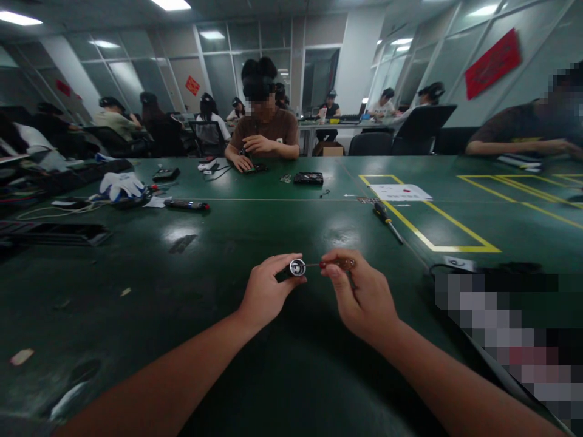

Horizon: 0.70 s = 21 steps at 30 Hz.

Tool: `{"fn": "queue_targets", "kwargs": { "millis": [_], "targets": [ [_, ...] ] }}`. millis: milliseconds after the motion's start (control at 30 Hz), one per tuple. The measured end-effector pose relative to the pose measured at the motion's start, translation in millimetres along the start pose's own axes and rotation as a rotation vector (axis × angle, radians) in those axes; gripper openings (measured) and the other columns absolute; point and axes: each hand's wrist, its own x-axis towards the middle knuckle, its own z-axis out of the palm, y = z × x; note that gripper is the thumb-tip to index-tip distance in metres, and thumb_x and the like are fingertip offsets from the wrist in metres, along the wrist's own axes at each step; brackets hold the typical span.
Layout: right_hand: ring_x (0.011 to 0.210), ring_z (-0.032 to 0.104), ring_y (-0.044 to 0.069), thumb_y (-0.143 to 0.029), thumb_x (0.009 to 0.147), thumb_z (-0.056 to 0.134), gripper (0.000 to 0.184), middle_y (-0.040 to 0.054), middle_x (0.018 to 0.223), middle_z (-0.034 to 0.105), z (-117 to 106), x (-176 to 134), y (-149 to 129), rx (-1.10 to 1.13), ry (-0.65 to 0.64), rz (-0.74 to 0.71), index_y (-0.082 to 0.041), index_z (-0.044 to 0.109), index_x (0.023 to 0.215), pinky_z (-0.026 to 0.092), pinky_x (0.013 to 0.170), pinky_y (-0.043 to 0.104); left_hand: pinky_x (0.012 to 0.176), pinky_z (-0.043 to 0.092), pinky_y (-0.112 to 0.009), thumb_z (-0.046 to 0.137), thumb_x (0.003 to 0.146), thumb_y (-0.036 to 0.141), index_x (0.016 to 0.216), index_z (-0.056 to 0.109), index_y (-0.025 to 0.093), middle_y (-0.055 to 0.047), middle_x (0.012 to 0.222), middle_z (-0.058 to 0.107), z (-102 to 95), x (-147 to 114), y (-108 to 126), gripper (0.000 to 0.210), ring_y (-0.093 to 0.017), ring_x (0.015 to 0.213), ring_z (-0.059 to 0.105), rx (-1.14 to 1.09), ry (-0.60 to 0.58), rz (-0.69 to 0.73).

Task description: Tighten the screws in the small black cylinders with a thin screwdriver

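In the head view, my left hand is closed round a small dark cylinder, whose round silvery open end faces me. Most of the cylinder's body is hidden by my fingers. My right hand grips the brownish, see-through handle of a small screwdriver. Its thin shaft points left, and the tip meets or overlaps the cylinder's open end; whether it touches inside I cannot tell. Both hands are held above the green table.
Beyond my right hand lies a larger black and yellow screwdriver. A dark pen-like tool and white gloves are at the left. Across the table a person works on dark parts near a black box. Yellow tape marks the right side.
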Motion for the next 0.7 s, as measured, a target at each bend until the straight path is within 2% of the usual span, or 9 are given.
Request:
{"fn": "queue_targets", "kwargs": {
  "millis": [233,433,567,700],
  "targets": [
    [0.068,0.071,0.016,-0.028,0.104,0.049,0.013,0.0006,0.082,0.071,-0.5,-0.3,3.6,0.046,0.001,0.049,-0.023,0.060,0.108,0.050,0.067,0.028,0.107,0.050,-0.041,0.082,0.080,0.019,0.119,0.074,0.027,-0.002,0.123,0.074,0.3,-0.9,-1.1,0.041,-0.022,0.117,0.067,0.015,0.020,0.010],
    [0.075,0.071,0.018,-0.027,0.103,0.048,0.014,0.0040,0.088,0.071,-3.0,1.1,1.8,-0.038,0.027,-0.001,-0.022,0.060,0.107,0.050,0.068,0.029,0.106,0.051,-0.040,0.083,0.080,0.018,0.118,0.074,0.027,-0.002,0.122,0.074,-0.5,-0.6,0.3,0.041,-0.022,0.116,0.067,0.011,0.030,0.005],
    [0.071,0.070,0.016,-0.027,0.104,0.048,0.013,0.0015,0.083,0.071,-2.4,0.9,2.7,0.010,0.043,0.035,-0.023,0.059,0.108,0.049,0.066,0.028,0.106,0.051,-0.042,0.082,0.080,0.017,0.118,0.074,0.026,-0.003,0.122,0.074,-1.1,-0.7,3.9,0.041,-0.023,0.116,0.067,0.018,0.015,-0.001],
    [0.068,0.069,0.016,-0.028,0.103,0.049,0.013,0.0008,0.080,0.070,-1.6,1.4,2.7,0.026,0.007,0.047,-0.023,0.060,0.107,0.049,0.065,0.028,0.106,0.051,-0.044,0.082,0.080,0.017,0.118,0.074,0.026,-0.004,0.122,0.074,-1.6,-1.2,7.2,0.041,-0.024,0.116,0.067,0.016,0.005,-0.008]
  ]
}}
